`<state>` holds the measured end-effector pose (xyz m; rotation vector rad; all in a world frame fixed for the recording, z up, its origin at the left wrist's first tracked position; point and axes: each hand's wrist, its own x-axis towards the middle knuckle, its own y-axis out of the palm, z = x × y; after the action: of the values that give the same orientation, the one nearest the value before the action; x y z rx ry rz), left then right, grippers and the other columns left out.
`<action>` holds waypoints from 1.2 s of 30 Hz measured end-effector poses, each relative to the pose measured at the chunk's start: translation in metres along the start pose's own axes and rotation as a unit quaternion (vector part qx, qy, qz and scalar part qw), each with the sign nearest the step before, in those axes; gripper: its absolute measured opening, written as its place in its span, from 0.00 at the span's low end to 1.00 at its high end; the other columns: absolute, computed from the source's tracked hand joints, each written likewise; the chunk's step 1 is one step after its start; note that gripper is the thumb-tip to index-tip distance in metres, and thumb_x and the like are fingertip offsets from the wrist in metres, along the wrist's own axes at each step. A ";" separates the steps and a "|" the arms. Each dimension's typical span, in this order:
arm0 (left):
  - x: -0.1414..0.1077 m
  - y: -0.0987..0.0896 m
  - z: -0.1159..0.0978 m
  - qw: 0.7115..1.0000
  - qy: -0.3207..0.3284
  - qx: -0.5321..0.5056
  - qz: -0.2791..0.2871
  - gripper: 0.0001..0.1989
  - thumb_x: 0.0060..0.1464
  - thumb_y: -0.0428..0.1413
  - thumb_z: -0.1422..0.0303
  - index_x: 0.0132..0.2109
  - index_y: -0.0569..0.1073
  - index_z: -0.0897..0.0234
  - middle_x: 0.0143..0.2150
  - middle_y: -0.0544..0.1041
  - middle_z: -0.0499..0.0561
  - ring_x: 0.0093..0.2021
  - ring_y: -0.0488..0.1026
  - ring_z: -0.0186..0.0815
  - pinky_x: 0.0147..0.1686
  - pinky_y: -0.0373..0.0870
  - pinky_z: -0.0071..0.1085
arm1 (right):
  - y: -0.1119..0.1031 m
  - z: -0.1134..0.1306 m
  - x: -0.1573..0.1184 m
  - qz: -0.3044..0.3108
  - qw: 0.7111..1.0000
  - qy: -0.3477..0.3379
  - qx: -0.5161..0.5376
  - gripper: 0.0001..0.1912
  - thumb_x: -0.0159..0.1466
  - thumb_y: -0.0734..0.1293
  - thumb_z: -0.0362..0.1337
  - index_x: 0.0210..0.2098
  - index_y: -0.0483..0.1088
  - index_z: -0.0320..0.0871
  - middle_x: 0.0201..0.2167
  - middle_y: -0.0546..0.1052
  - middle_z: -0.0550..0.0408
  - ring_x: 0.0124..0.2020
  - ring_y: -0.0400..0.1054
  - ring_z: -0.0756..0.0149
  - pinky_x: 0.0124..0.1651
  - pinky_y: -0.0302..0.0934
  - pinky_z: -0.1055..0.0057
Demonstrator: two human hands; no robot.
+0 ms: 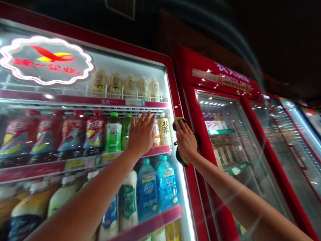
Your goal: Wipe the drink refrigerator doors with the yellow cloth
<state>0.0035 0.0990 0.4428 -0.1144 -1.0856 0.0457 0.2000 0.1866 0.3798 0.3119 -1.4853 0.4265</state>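
My left hand [142, 133] is raised flat against or just before the glass door of a red-framed drinks cooler [173, 80], its fingers spread and nothing in it. Behind it stand green-capped bottles [113, 134] and a yellow-labelled bottle [165, 129], partly covered by the fingers. Over at the door's right edge, my right hand [186, 140] lies on a yellow and black cloth or pad [182, 160], palm away from me. Its fingers are stretched out over the top of the pad; whether they press it to the frame is hard to tell.
Red-capped bottles [94, 132] and blue bottles [147, 190] fill shelves inside the cooler. A lit oval sign [47, 61] is at the upper left. A second red cooler [185, 63] adjoins on the right, with more glass-fronted coolers beyond.
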 end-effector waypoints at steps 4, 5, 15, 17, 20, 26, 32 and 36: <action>-0.010 -0.001 -0.008 0.999 0.011 0.008 0.031 0.29 0.65 0.45 0.70 0.71 0.61 0.65 0.75 0.58 0.58 0.75 0.54 0.49 0.73 0.43 0.61 | -0.003 0.003 0.014 0.026 1.000 0.005 0.005 0.28 0.75 0.53 0.37 0.73 0.56 0.45 0.75 0.56 0.47 0.74 0.51 0.50 0.72 0.51 0.48; -0.010 -0.001 -0.008 0.999 0.008 0.011 0.037 0.29 0.64 0.45 0.70 0.71 0.61 0.65 0.75 0.58 0.58 0.75 0.53 0.49 0.73 0.43 0.61 | -0.005 0.005 0.031 0.028 0.999 0.012 0.007 0.28 0.75 0.52 0.37 0.73 0.55 0.45 0.75 0.56 0.47 0.74 0.51 0.49 0.72 0.51 0.48; -0.018 -0.006 0.002 0.999 -0.003 0.015 0.032 0.29 0.64 0.47 0.69 0.71 0.63 0.63 0.74 0.60 0.58 0.75 0.54 0.48 0.73 0.44 0.60 | -0.006 0.004 0.060 0.028 0.989 -0.135 0.043 0.26 0.75 0.54 0.40 0.71 0.60 0.51 0.74 0.59 0.54 0.73 0.53 0.57 0.73 0.51 0.51; -0.023 -0.011 0.011 0.999 0.003 0.021 0.033 0.28 0.65 0.46 0.69 0.70 0.63 0.64 0.75 0.59 0.58 0.75 0.54 0.48 0.73 0.43 0.61 | -0.003 -0.006 0.059 0.016 0.990 -0.131 0.048 0.26 0.75 0.54 0.39 0.70 0.62 0.51 0.73 0.61 0.52 0.73 0.55 0.57 0.73 0.52 0.50; -0.027 -0.019 0.025 0.999 -0.004 0.031 0.035 0.27 0.66 0.45 0.67 0.69 0.64 0.65 0.75 0.58 0.58 0.75 0.55 0.48 0.73 0.46 0.59 | 0.002 -0.003 0.091 -0.010 0.999 -0.026 0.032 0.26 0.74 0.54 0.36 0.70 0.62 0.46 0.72 0.62 0.46 0.72 0.57 0.49 0.70 0.55 0.44; -0.031 -0.021 0.037 0.999 -0.006 0.031 0.017 0.27 0.66 0.44 0.67 0.70 0.63 0.66 0.75 0.59 0.58 0.75 0.54 0.46 0.73 0.50 0.56 | 0.001 0.047 0.118 -0.017 0.994 -0.107 0.032 0.26 0.74 0.56 0.37 0.70 0.62 0.47 0.72 0.61 0.48 0.72 0.57 0.49 0.70 0.55 0.47; -0.035 -0.024 0.045 0.999 0.004 0.032 0.026 0.28 0.66 0.46 0.65 0.70 0.63 0.67 0.74 0.59 0.59 0.75 0.54 0.47 0.74 0.47 0.56 | -0.002 0.007 0.064 0.005 0.974 -0.217 0.068 0.23 0.75 0.55 0.39 0.67 0.67 0.50 0.70 0.65 0.54 0.72 0.57 0.59 0.72 0.54 0.54; -0.035 -0.027 0.055 0.999 0.018 0.034 0.022 0.27 0.67 0.46 0.63 0.70 0.63 0.65 0.75 0.59 0.58 0.75 0.54 0.47 0.74 0.45 0.58 | 0.007 0.011 0.084 -0.052 0.995 -0.056 0.061 0.25 0.74 0.56 0.37 0.68 0.66 0.47 0.69 0.66 0.48 0.70 0.60 0.51 0.69 0.57 0.47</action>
<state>-0.0622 0.0731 0.4407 -0.0775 -1.0452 0.1197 0.1901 0.1953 0.4640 0.5155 -1.5463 0.4220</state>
